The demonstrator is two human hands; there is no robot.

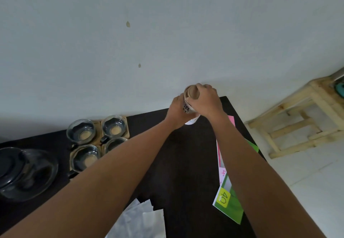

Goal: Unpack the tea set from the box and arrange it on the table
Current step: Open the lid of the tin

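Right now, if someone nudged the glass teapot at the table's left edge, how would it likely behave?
The glass teapot looks clear and thin-walled, so probably fragile. Its wide, squat body suggests it would slide rather than tip. The smooth dark table probably offers little friction.
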